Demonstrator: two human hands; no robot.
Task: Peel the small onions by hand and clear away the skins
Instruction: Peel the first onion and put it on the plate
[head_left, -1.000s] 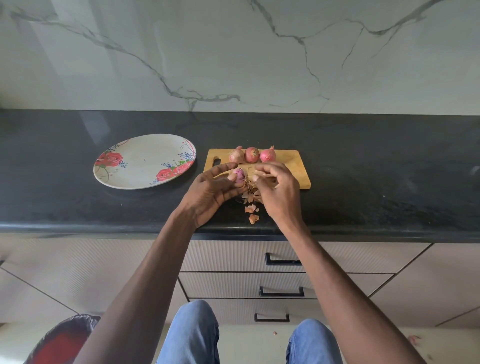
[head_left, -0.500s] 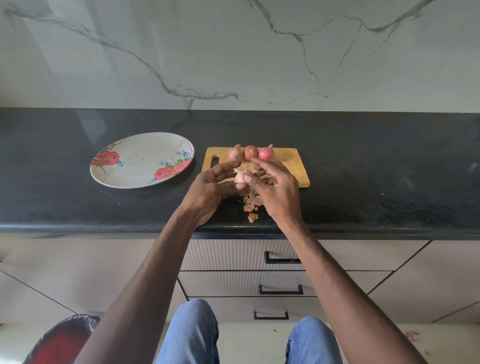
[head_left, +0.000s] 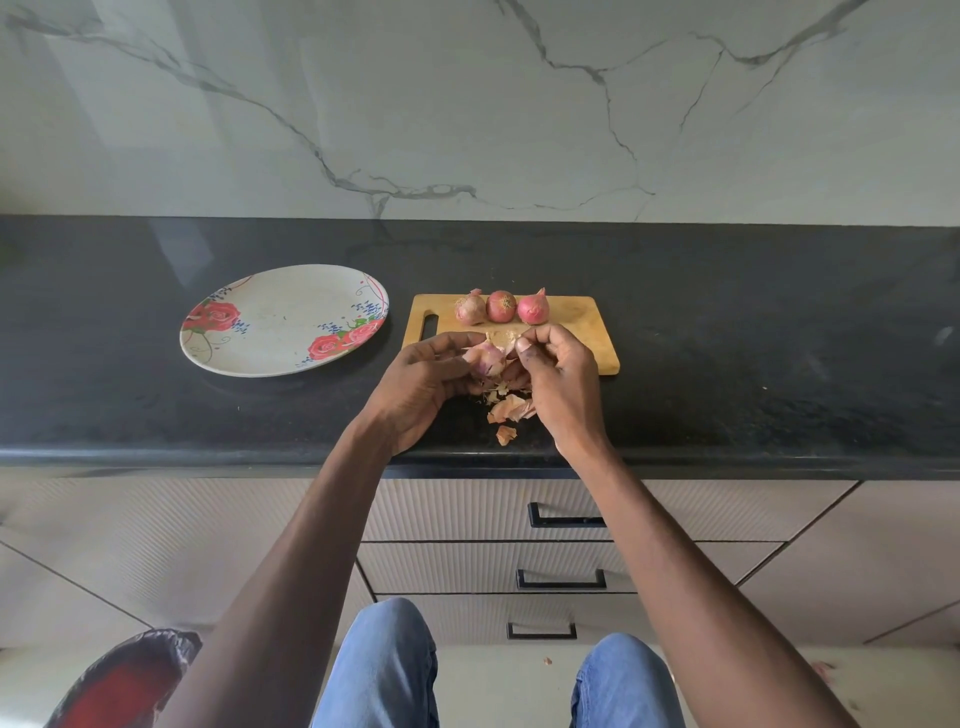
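**A:** Bench (head_left: 727, 332) first: black stone, with a flowered plate (head_left: 270, 332) on my left and a wooden board (head_left: 582, 317) just beside it. What's on the board?

**B:** Three unpeeled onions (head_left: 500, 306) in a row along its far edge. The fourth onion (head_left: 485, 358) is off the board, held over its near edge.

**A:** I've got it in my left hand (head_left: 423, 384), fingers curled round it in a narrow grip. My right hand (head_left: 558, 374) pinches a flap of skin at its top.

**B:** I'd say keep the left grip firm but not crushing, and draw the flap down toward the root in one strip, turning the bulb as you go.

**A:** And the loose skins (head_left: 511, 410)? They're lying on the bench under my hands.

**B:** Leave them until all four are bare, then gather the lot; the plate is near.
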